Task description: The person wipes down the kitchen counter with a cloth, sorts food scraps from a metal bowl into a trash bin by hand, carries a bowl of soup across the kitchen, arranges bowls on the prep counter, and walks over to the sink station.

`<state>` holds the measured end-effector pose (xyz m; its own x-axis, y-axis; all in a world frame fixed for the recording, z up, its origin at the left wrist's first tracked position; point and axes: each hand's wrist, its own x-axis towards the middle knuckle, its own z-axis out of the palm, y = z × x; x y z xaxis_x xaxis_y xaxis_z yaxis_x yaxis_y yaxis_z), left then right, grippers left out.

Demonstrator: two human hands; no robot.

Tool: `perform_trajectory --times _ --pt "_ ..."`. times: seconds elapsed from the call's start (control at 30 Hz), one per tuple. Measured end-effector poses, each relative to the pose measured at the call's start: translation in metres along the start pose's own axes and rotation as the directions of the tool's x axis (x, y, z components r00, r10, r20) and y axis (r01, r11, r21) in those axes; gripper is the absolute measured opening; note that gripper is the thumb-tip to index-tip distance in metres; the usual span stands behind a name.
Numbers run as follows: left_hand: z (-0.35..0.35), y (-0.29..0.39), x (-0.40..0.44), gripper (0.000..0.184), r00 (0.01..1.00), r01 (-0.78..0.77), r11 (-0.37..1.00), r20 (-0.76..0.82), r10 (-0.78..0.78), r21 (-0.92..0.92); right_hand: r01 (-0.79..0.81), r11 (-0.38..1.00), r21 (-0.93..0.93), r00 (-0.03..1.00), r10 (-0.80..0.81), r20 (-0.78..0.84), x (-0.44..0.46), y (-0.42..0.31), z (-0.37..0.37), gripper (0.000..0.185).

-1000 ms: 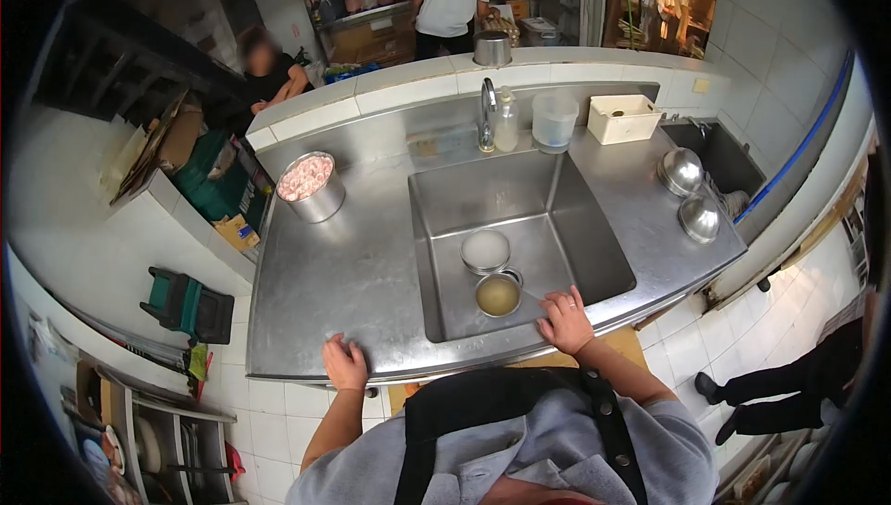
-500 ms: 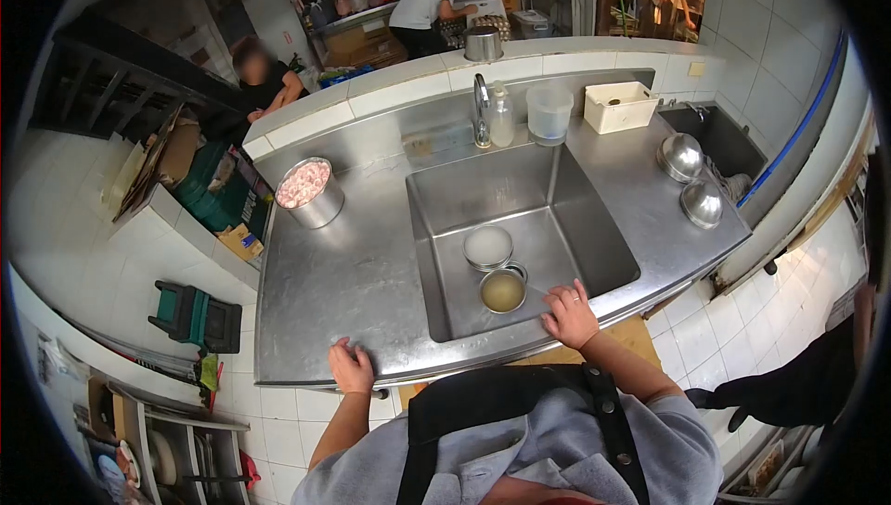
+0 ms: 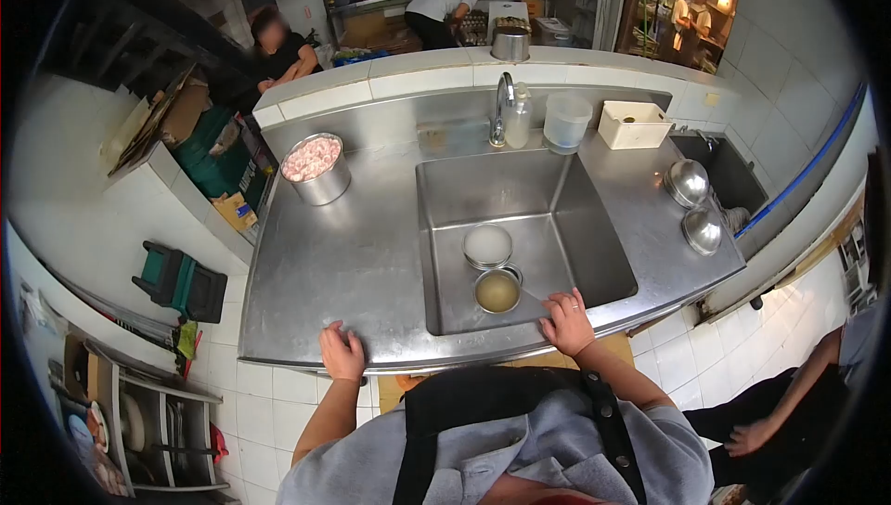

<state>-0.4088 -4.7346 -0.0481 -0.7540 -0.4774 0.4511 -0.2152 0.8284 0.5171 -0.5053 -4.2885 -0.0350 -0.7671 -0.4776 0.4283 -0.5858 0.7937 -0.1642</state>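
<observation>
My left hand (image 3: 342, 351) rests on the front edge of the steel counter (image 3: 325, 273), its fingers a little apart and nothing held. Near the sink's front right, my right hand (image 3: 567, 321) lies on the rim with fingers spread, also holding nothing. Inside the steel sink (image 3: 585, 226) are a bowl of whitish contents (image 3: 487, 246) and, nearer to me, a bowl of yellowish liquid (image 3: 497, 291). A metal pot (image 3: 325, 188) filled with pinkish pieces stands at the counter's back left. Behind the sink rises a faucet (image 3: 502, 111).
Along the back stand a pump bottle (image 3: 519, 119), a clear plastic tub (image 3: 566, 123) and a cream box (image 3: 635, 125). Two metal bowls (image 3: 688, 184) (image 3: 703, 230) sit at right. Co-workers (image 3: 444, 11) (image 3: 282, 52) are beyond the low wall; another person's hand (image 3: 754, 435) shows at lower right.
The view has shifted slightly. Beyond the wall, the co-worker in white has bent down. The person at lower right has moved, and their forearm and hand now show. My hands stay at the counter edge.
</observation>
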Motion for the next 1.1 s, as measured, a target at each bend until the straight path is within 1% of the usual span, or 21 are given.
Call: perform_trajectory --times 0.13,0.57,1.1 --pt "-0.0001 -0.0009 -0.0004 0.029 1.0 -0.023 1.0 -0.016 0.023 -0.019 0.003 1.0 -0.004 1.0 -0.003 -0.001 0.0014 -0.0011 -0.0009 0.038" --pt "-0.003 0.0041 0.0013 0.028 1.0 -0.002 1.0 -0.012 0.002 -0.014 -0.01 1.0 0.004 1.0 0.01 0.001 0.004 -0.0037 -0.0042 0.039" --pt "-0.0042 0.0038 0.0002 0.028 1.0 -0.004 1.0 0.025 0.004 -0.001 -0.011 1.0 -0.017 1.0 0.011 -0.02 0.0018 -0.0027 -0.0022 0.04"
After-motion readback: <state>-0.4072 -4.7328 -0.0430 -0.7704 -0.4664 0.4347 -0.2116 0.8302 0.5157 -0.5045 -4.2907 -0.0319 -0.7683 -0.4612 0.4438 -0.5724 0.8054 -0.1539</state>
